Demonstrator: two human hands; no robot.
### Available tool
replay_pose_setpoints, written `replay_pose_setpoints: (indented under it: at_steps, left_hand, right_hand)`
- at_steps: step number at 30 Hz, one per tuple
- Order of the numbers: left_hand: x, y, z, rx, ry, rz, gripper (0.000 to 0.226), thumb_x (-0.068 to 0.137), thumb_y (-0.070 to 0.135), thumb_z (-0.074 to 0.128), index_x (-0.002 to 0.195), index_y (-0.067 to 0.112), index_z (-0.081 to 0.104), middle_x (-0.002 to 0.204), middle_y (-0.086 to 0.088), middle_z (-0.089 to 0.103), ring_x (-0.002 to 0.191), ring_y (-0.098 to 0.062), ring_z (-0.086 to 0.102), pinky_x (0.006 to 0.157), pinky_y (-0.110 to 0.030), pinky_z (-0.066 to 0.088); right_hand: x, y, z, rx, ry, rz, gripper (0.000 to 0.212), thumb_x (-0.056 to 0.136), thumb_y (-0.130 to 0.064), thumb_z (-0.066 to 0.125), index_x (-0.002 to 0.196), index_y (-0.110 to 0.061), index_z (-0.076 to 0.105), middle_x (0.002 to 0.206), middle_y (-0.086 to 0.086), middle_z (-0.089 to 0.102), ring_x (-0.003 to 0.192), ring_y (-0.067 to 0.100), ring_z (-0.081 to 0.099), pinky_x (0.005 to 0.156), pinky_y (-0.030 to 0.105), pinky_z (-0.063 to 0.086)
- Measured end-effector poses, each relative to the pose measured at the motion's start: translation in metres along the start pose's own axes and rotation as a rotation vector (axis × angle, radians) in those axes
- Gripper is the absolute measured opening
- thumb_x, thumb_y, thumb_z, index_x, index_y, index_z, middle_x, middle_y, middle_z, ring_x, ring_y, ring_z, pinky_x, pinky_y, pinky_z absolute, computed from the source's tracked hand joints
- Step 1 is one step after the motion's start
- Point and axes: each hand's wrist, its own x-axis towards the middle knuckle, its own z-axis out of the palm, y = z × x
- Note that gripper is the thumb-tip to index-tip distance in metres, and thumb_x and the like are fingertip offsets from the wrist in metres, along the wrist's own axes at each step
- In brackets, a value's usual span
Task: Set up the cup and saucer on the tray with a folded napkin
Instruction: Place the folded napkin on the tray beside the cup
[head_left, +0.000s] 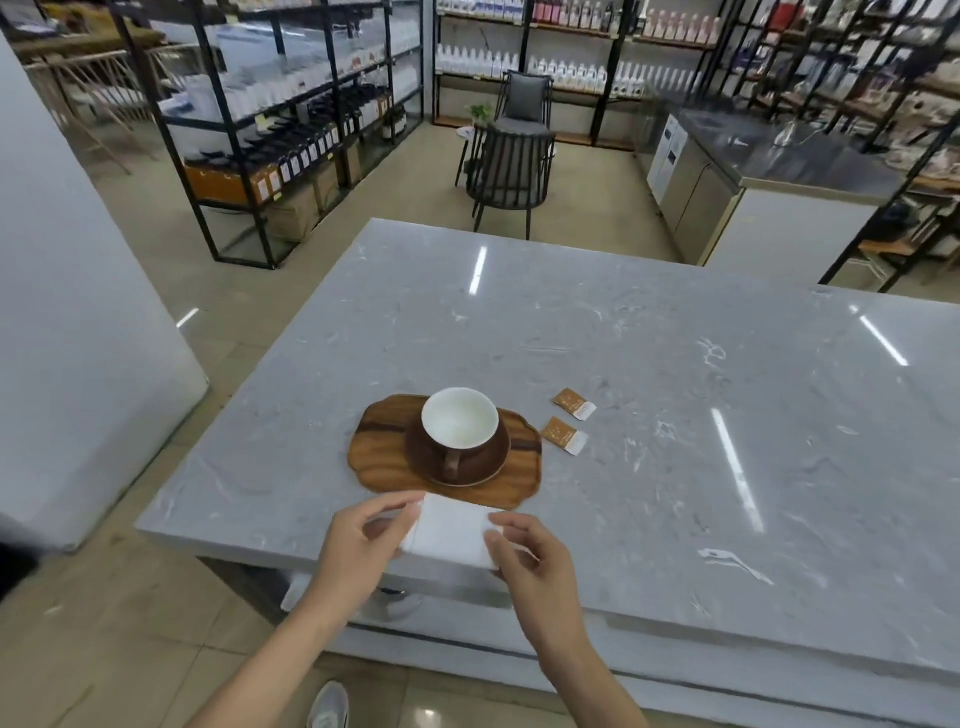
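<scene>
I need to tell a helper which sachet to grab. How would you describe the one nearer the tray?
On the grey marble counter, look just right of the scalloped wooden tray that carries the brown cup on its brown saucer. Two small orange-and-white sachets lie there; the nearer sachet is the one closer to the tray and the person, while the other sachet sits farther back.

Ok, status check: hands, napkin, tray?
Left hand and right hand both pinching the napkin at the table edge. Cup on saucer, on tray. Two sachets off right, not obstructing.
</scene>
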Motion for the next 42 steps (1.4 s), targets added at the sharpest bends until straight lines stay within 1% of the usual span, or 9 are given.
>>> replay_pose_setpoints:
  at_steps: [8, 12, 15, 20, 25, 30, 34, 39, 42]
  left_hand:
    - [0.084, -0.011, -0.072, 0.109, -0.116, -0.02, 0.024, 0.089, 0.027, 0.074, 0.112, 0.033, 0.076, 0.115, 0.015, 0.075, 0.11, -0.005, 0.068, 0.093, -0.027, 0.057]
    - [0.134, -0.007, -0.099, 0.202, -0.156, 0.04, 0.023, 0.09, 0.021, 0.074, 0.113, 0.025, 0.078, 0.112, 0.011, 0.076, 0.106, -0.003, 0.07, 0.097, -0.032, 0.055]
    - [0.161, -0.006, -0.108, 0.302, -0.249, 0.092, 0.021, 0.091, 0.02, 0.072, 0.111, 0.022, 0.079, 0.111, 0.009, 0.077, 0.106, -0.002, 0.069, 0.098, -0.026, 0.053]
    - [0.189, 0.001, -0.106, 0.47, -0.383, 0.193, 0.024, 0.089, 0.016, 0.075, 0.112, 0.014, 0.078, 0.121, 0.001, 0.073, 0.113, -0.01, 0.066, 0.1, -0.018, 0.045]
    - [0.207, 0.0, -0.105, 0.568, -0.453, 0.303, 0.027, 0.091, 0.015, 0.071, 0.119, 0.017, 0.075, 0.128, -0.001, 0.067, 0.113, -0.018, 0.064, 0.094, -0.015, 0.043]
    - [0.227, -0.008, -0.104, 0.706, -0.443, 0.7, 0.025, 0.09, 0.019, 0.074, 0.115, 0.022, 0.077, 0.118, 0.007, 0.074, 0.116, -0.031, 0.054, 0.099, -0.039, 0.047]
    - [0.239, -0.015, -0.103, 0.725, -0.452, 0.603, 0.04, 0.092, 0.053, 0.052, 0.122, 0.037, 0.071, 0.127, 0.023, 0.066, 0.131, -0.014, 0.043, 0.102, -0.032, 0.027]
    - [0.248, -0.017, -0.097, 0.687, -0.519, 0.566, 0.032, 0.095, 0.035, 0.065, 0.126, 0.04, 0.068, 0.132, 0.025, 0.063, 0.137, -0.014, 0.04, 0.107, -0.031, 0.025]
    - [0.254, -0.018, -0.098, 0.63, -0.574, 0.538, 0.033, 0.094, 0.031, 0.067, 0.127, 0.035, 0.069, 0.132, 0.02, 0.064, 0.137, -0.016, 0.041, 0.11, -0.045, 0.04]
  right_hand:
    - [0.031, 0.009, 0.096, -0.15, 0.078, 0.031, 0.02, 0.089, -0.028, 0.077, 0.108, -0.034, 0.072, 0.115, -0.011, 0.067, 0.097, 0.008, 0.07, 0.079, 0.026, 0.061]
    - [0.045, 0.001, 0.145, -0.219, 0.175, -0.002, 0.022, 0.09, -0.017, 0.077, 0.11, -0.025, 0.072, 0.118, -0.008, 0.059, 0.101, -0.014, 0.059, 0.075, 0.003, 0.05]
    - [0.045, 0.005, 0.176, -0.252, 0.254, 0.036, 0.024, 0.092, -0.013, 0.074, 0.115, -0.017, 0.071, 0.12, -0.001, 0.054, 0.096, -0.011, 0.063, 0.075, -0.002, 0.047]
    - [0.047, 0.004, 0.204, -0.521, 0.36, 0.078, 0.031, 0.094, -0.031, 0.07, 0.122, -0.018, 0.07, 0.129, -0.002, 0.047, 0.082, -0.004, 0.062, 0.078, 0.006, 0.05]
    - [0.051, 0.005, 0.22, -0.811, 0.399, -0.051, 0.035, 0.09, -0.048, 0.065, 0.118, -0.027, 0.07, 0.114, -0.009, 0.057, 0.096, 0.011, 0.061, 0.065, 0.025, 0.056]
    - [0.065, 0.014, 0.225, -0.895, 0.475, -0.117, 0.035, 0.09, -0.055, 0.061, 0.118, -0.035, 0.066, 0.106, -0.011, 0.057, 0.095, 0.013, 0.056, 0.06, 0.025, 0.055]
    - [0.072, 0.02, 0.229, -0.94, 0.516, -0.118, 0.036, 0.093, -0.053, 0.06, 0.124, -0.036, 0.064, 0.111, -0.01, 0.056, 0.097, 0.013, 0.054, 0.063, 0.027, 0.055]
    - [0.074, 0.02, 0.234, -0.94, 0.53, -0.079, 0.037, 0.094, -0.052, 0.058, 0.126, -0.033, 0.065, 0.114, -0.008, 0.056, 0.098, 0.012, 0.055, 0.063, 0.025, 0.056]
    - [0.077, 0.022, 0.236, -0.965, 0.538, -0.076, 0.038, 0.094, -0.054, 0.056, 0.124, -0.033, 0.065, 0.114, -0.01, 0.055, 0.098, 0.009, 0.054, 0.063, 0.021, 0.054]
